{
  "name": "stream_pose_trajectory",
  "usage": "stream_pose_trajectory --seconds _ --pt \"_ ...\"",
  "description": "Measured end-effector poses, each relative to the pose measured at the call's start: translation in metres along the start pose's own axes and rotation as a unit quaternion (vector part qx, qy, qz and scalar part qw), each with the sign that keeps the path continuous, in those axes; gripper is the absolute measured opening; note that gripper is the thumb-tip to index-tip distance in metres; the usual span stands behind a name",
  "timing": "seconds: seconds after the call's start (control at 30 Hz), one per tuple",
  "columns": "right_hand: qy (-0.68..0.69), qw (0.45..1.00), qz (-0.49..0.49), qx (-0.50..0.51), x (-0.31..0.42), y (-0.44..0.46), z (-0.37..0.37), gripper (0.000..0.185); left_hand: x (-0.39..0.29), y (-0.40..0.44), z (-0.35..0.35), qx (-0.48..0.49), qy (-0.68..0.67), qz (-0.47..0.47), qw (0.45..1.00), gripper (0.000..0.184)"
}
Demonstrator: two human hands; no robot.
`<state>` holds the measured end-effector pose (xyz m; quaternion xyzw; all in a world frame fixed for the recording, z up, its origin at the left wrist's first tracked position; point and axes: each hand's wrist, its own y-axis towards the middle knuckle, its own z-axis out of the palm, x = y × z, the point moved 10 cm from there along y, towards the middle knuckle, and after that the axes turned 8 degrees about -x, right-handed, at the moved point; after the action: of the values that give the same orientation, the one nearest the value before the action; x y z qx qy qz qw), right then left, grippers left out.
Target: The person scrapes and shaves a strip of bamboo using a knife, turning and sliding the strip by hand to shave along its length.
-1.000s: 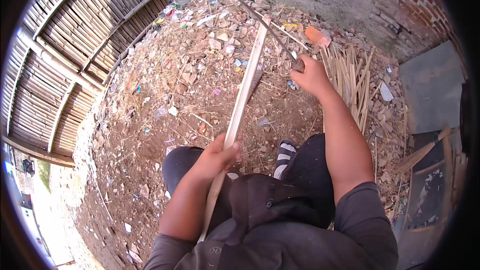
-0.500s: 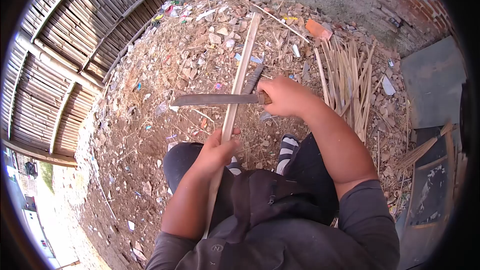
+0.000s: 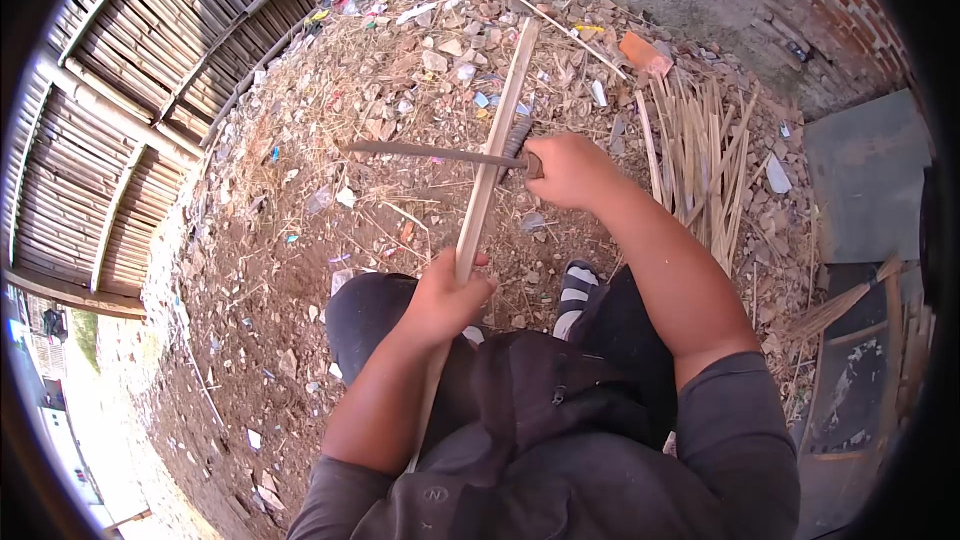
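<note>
My left hand (image 3: 447, 300) is wrapped round a long, pale split bamboo strip (image 3: 490, 172), which runs from my lap out over the ground. My right hand (image 3: 570, 172) grips the handle of a machete (image 3: 425, 152). Its blade points left and crosses over the strip, seen nearly edge-on; whether it touches the strip I cannot tell. Just beyond my right fist, a dark, ridged rod-like piece (image 3: 517, 132) shows beneath the strip, partly hidden by it.
Many split strips (image 3: 705, 160) lie in a pile on the right. Rubble and litter cover the ground, with a brick (image 3: 645, 54) near the wall. A bamboo fence (image 3: 140, 60) stands left; a grey panel (image 3: 865, 175) leans at right. My striped sock (image 3: 575, 290) shows below.
The machete and my right hand have moved away from me along the strip, and the blade has turned more edge-on. The strip's far end has shifted slightly right. My left hand keeps its grip.
</note>
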<state>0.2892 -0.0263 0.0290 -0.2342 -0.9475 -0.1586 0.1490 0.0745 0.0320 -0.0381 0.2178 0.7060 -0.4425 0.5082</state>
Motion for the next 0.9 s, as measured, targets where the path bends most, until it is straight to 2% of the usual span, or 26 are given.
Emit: stream_pose_trajectory --seconds 0.07,0.17,0.27,0.37,0.47,0.5,0.57,0.67,0.77,0.8,0.9 --pt "0.008 0.997 0.038 -0.068 -0.025 0.01 -0.005 0.023 -0.002 0.0 -0.001 0.001 0.004 0.005 1.0 0.038" --pt "-0.041 0.999 -0.001 0.032 0.002 0.003 -0.007 0.023 -0.005 -0.003 -0.003 0.003 0.029 -0.005 1.0 0.038" --pt "-0.047 0.996 -0.067 0.028 0.032 -0.009 -0.002 0.026 -0.004 0.002 -0.001 0.012 0.061 0.014 0.998 0.038" --pt "0.076 0.996 0.044 0.025 -0.011 0.004 0.011 0.024 0.003 0.004 0.0 0.012 0.076 0.026 0.997 0.038" --pt "0.022 0.999 -0.014 -0.044 0.003 0.006 0.01 0.021 -0.001 0.003 -0.004 0.014 0.057 0.0 0.998 0.038" --pt "0.006 0.999 -0.022 -0.022 0.014 0.002 0.009 0.022 -0.001 0.002 -0.006 0.018 0.05 -0.015 0.998 0.038" --pt "-0.026 0.999 -0.039 0.023 0.037 -0.008 0.002 0.022 0.004 0.005 -0.004 0.014 0.044 0.017 0.999 0.038" --pt "0.007 1.0 0.007 0.009 0.005 0.003 0.008 0.017 0.007 0.002 -0.003 0.006 0.084 0.031 0.996 0.039" --pt "0.029 0.996 0.073 -0.049 -0.029 0.012 -0.008 0.023 0.012 0.012 -0.002 0.004 0.112 0.063 0.992 0.041" --pt "0.019 0.997 0.049 -0.062 -0.02 0.011 -0.014 0.022 0.014 0.014 -0.002 0.005 0.116 0.072 0.991 0.042" --pt "-0.044 0.998 -0.016 0.042 0.009 -0.003 -0.001 0.023 0.016 0.017 -0.001 0.012 0.068 0.067 0.995 0.043"
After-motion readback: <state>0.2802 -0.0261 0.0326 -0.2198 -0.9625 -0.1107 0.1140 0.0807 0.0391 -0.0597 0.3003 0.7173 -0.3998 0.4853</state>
